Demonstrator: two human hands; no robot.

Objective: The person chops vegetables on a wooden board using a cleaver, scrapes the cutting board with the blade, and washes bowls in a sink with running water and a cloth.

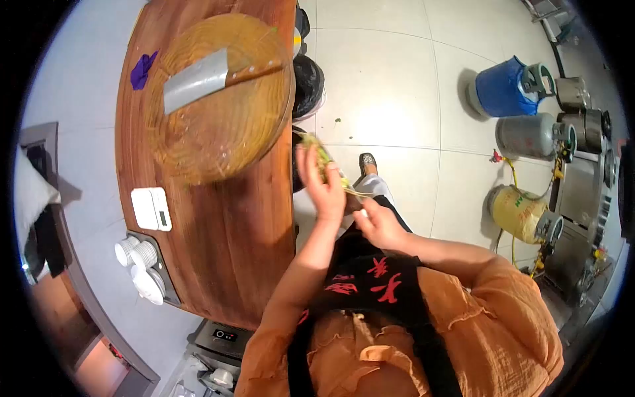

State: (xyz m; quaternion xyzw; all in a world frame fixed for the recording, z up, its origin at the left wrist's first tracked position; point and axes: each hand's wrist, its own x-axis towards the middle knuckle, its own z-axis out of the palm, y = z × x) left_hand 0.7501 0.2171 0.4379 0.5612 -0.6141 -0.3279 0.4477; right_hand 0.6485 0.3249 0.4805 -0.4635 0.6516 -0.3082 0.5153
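Observation:
My right hand (381, 223) is closed round the brown handle of a cleaver (354, 200), held low in front of my apron. Its blade is mostly hidden by my left hand and by chopped greens (323, 157). My left hand (323, 193) is cupped along the greens, its fingers stretched and its thumb on the other side, holding them against the blade. Both hands are just off the right edge of the wooden table. On the round chopping board (198, 155) lies another cleaver (196, 81), its wooden handle pointing right.
The wooden table (225, 258) carries a white scale (151, 209), a purple cloth (143, 70) and a tray of white dishes (144, 253). A black-bagged bin (307, 86) stands beside it. Gas cylinders (526, 137) line the right side of the tiled floor (390, 79).

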